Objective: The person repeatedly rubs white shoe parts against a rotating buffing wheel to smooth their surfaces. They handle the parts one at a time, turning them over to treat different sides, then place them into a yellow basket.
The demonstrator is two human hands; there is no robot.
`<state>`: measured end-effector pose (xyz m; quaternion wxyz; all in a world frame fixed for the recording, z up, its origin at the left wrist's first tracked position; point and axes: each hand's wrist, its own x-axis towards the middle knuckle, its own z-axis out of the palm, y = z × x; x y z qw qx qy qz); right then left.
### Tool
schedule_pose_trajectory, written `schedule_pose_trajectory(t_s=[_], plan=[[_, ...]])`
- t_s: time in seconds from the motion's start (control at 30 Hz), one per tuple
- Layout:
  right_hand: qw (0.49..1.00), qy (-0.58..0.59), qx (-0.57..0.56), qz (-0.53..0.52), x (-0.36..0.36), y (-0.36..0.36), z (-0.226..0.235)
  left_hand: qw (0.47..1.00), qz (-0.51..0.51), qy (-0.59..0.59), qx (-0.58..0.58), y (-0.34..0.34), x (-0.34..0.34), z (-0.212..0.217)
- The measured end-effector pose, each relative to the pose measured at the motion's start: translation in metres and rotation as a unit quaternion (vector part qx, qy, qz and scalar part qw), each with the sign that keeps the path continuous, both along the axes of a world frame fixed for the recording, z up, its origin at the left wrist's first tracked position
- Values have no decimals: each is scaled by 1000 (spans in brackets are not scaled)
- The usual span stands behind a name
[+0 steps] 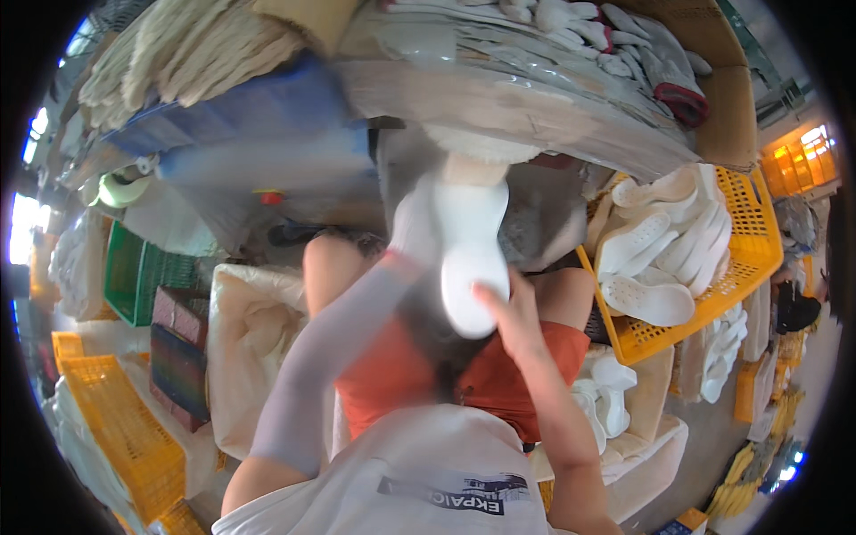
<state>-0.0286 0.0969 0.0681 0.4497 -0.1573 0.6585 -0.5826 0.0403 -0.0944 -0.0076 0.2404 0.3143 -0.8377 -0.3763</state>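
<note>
A white moulded shoe sole stands upright in front of me, above my lap, and is blurred by motion. My left hand, at the end of a pale grey sleeve, grips its left side near the top. My right hand is bare and holds the sole's lower rounded end with the fingers curled onto it. Below are my orange shorts and bare knees.
A yellow plastic crate full of white soles stands at the right. More white soles lie in a cream bag beside my right leg. A bench edge with plastic-wrapped goods and white gloves runs overhead. Yellow crates, a green crate and a cream sack stand at the left.
</note>
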Motion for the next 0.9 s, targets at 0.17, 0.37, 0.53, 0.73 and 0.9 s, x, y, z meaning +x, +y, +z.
schedule_pose_trajectory(t_s=[0.17,0.37,0.53,0.73,0.9], plan=[[997,-57,-41,-33,-6,-23,-8,686,-52,419,592,-12,-11,-36],[996,-4,-88,-20,-24,-54,-40,797,-91,412,432,-65,-34,-112],[998,-49,-22,13,-28,-68,-30,610,-122,419,662,-56,-32,-90],[996,54,-19,-67,-51,34,-17,956,143,95,239,25,-13,-41],[996,-76,-21,31,-107,47,-59,864,-375,157,297,67,-8,-27]])
